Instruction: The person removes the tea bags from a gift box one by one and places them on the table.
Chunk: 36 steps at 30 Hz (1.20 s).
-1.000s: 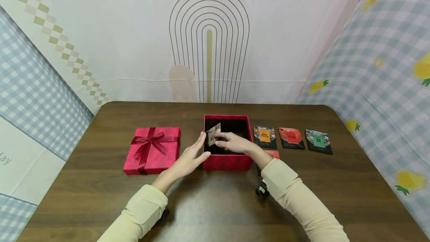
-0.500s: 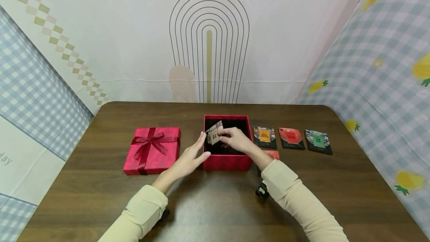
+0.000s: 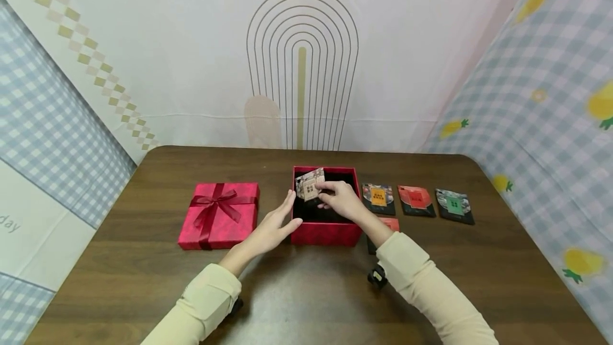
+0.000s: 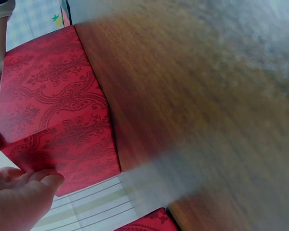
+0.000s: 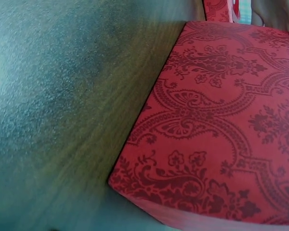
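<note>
A red patterned gift box [image 3: 325,234] with a black inside stands uncovered in the middle of the table. My right hand [image 3: 342,199] reaches over its opening and pinches a beige-labelled sachet [image 3: 308,182] by its right edge, tilted above the box's left part. Against the box's left side rests my left hand [image 3: 272,230], its fingers extended. In the left wrist view the left hand [image 4: 21,197] touches the box wall [image 4: 62,101] near a corner. The right wrist view shows the patterned box wall [image 5: 207,120]; the right hand is out of that view.
A red lid [image 3: 219,216] with a ribbon bow lies left of the box. To the right lie an orange-labelled sachet [image 3: 378,198], a red sachet [image 3: 416,200] and a green-labelled sachet [image 3: 454,205]. Another red-topped sachet [image 3: 391,224] is partly hidden by the right forearm.
The right hand has lifted the sachet up from inside the box and turned its face more toward the head camera. The left hand stays at the box's side. The head view has shifted slightly.
</note>
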Motion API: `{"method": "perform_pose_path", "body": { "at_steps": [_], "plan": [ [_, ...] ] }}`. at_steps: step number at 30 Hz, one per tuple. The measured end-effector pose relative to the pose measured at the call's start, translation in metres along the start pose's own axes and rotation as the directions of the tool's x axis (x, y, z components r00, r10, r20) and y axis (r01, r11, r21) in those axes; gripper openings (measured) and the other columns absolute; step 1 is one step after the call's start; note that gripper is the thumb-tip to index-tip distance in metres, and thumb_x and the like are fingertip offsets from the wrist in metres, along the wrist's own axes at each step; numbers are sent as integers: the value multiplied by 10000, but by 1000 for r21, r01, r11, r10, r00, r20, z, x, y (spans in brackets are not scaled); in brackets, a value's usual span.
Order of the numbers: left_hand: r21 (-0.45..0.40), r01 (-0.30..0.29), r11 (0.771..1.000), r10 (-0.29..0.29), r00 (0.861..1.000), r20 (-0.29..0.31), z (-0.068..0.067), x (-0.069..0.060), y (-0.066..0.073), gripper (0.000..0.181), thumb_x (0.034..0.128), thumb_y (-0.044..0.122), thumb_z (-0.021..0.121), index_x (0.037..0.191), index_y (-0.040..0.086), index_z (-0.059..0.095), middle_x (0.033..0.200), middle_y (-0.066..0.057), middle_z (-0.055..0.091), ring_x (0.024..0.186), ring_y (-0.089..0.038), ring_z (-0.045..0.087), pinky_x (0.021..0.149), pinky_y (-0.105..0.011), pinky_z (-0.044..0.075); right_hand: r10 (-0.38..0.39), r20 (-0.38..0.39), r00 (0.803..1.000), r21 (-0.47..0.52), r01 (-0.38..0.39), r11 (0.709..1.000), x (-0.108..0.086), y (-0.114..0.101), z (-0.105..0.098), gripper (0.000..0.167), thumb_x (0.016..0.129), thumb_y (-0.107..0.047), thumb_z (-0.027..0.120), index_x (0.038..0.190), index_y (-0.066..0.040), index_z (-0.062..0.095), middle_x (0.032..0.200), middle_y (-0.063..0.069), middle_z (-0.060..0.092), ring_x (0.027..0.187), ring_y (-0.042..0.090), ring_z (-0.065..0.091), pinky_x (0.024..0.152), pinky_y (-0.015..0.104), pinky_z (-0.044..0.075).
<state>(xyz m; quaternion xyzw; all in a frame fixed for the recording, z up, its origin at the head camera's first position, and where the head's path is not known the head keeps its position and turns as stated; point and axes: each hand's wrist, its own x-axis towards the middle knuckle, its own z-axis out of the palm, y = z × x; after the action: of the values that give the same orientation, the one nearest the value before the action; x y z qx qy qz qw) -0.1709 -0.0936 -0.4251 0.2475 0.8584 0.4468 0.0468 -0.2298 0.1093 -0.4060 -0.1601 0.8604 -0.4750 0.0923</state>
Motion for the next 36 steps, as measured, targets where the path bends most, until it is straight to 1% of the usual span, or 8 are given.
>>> {"method": "perform_pose_path", "body": {
  "at_steps": [3,10,14,17,27,32,34,36],
  "plan": [
    [-6,2,1000,-2,1000,3,0,0,-1,656,939,200,509,1437,-30,150,1501,-181,105,1360,-295,182,1083,-448,191,-5,-10,1000,26,5,1000,-4,-1,-3,333,888,-11,543,1216,40,563,1255,210,534,737,241,679,659,302,541],
    [-19,9,1000,-9,1000,11,0,-1,-2,664,937,205,512,1443,-16,142,1508,-154,96,1365,-281,171,1086,-445,185,-92,-51,994,74,96,993,-17,0,-11,328,894,-52,550,1213,26,570,1232,203,554,730,188,681,666,296,539],
    [-15,14,1000,-14,1000,14,0,0,-2,670,940,223,508,1447,-4,133,1511,-148,87,1366,-279,169,1085,-448,188,-17,-72,997,136,27,990,-24,-4,-13,359,904,-48,541,1258,12,534,1285,190,517,799,229,676,735,344,531],
    [-11,17,1000,-17,1000,15,0,0,-2,667,942,224,504,1450,4,131,1512,-141,86,1366,-270,173,1087,-439,189,5,-88,996,182,11,983,-27,-4,-15,371,908,-33,527,1277,13,513,1316,191,486,826,243,671,755,358,524],
    [-4,19,1000,-19,1000,11,-1,0,-1,663,940,215,506,1447,-5,140,1511,-145,94,1364,-271,181,1087,-430,194,-7,-46,999,263,18,965,-35,5,-32,402,925,-25,491,1316,58,441,1367,224,412,835,147,667,765,293,520],
    [-11,26,1000,-26,1000,11,-1,0,-1,670,937,219,511,1451,12,134,1514,-136,91,1366,-262,178,1089,-427,191,-6,-49,999,259,19,966,-45,11,-39,409,924,-33,498,1318,57,438,1373,219,407,815,79,661,766,279,518],
    [-9,17,1000,-17,1000,6,-1,0,-2,672,934,213,517,1447,-1,138,1511,-153,97,1363,-277,184,1084,-439,197,-8,-50,999,244,20,970,-49,13,-41,410,922,-38,504,1316,56,442,1367,221,413,814,80,662,737,238,517],
    [-3,12,1000,-12,1000,3,0,0,-2,671,934,213,517,1444,-11,142,1507,-164,100,1361,-286,189,1082,-443,200,14,-52,999,231,-1,973,-55,16,-43,413,922,-60,513,1319,37,451,1331,232,451,810,80,662,630,188,495]
  ]
}}
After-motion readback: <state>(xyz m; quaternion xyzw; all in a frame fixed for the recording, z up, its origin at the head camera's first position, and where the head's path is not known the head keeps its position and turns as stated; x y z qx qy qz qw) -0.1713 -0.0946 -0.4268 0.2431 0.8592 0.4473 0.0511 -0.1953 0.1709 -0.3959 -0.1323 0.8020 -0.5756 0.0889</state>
